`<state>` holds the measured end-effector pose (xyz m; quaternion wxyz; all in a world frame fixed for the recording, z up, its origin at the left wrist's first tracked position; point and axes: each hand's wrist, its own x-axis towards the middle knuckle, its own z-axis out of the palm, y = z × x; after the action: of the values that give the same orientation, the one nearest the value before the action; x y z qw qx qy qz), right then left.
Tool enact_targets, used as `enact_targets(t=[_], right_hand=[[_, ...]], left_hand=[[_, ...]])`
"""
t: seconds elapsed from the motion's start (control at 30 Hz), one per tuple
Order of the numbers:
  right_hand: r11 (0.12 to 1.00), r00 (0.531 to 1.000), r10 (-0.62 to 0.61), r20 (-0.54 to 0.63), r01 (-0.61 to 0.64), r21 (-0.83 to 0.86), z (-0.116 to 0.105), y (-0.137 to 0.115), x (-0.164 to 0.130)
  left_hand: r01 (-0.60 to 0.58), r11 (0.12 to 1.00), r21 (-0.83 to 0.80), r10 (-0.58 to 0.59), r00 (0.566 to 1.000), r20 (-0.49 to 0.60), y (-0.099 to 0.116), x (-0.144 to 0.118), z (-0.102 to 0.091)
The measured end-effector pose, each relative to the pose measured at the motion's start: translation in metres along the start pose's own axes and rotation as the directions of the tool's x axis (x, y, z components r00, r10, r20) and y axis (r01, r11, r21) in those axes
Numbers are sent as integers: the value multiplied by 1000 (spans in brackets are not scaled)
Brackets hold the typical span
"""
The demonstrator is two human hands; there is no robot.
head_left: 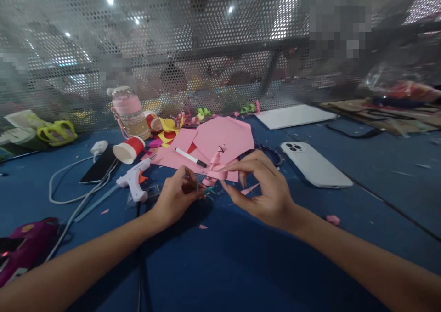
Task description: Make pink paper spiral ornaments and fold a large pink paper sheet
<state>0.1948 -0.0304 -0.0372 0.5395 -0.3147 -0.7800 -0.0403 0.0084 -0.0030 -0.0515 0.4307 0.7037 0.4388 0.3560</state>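
Pink paper strip [215,175] sits curled between both hands just above the blue table [241,257], in front of the big pink sheet [223,137] – kept low and close, likely so the small folds stay in view. Right hand [265,188] has thumb and forefinger pinched onto the strip's upper end, other fingers fanned out clear of it, which would keep the loop from being crushed. Left hand [175,195] is curled shut near the strip's lower end, fingertips tucked around something small and greenish; cannot tell what it is, or whether those fingers also grip the strip. A black-capped marker [190,157] lies on the sheet just behind the hands. Glue gun [136,178] rests on its side to the left, nozzle pointing away from the hands, cord running toward the near edge – near at hand but off the paper. Red-and-white cup [129,149] lies tipped beside it, pink bottle [130,112] upright behind. White phone [315,162] lies face down to the right, well apart from the paper scraps. A second phone [98,167] lies on a charger cable at left
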Motion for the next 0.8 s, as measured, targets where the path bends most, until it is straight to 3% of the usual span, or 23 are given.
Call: enact_targets(t=[0.2, 0.6, 0.8], right_hand=[[1000, 1000, -8, -5, 8, -21, 0, -1, 0], [1000, 998, 0, 64, 1, -21, 4, 6, -1], [1000, 999, 16, 35, -16, -6, 1, 6, 2]], left_hand=[[27, 997, -75, -27, 1000, -1, -1, 1, 1], [6, 999, -46, -4, 999, 36, -1, -1, -1], [18, 990, -143, -10, 998, 62, 0, -1, 0]])
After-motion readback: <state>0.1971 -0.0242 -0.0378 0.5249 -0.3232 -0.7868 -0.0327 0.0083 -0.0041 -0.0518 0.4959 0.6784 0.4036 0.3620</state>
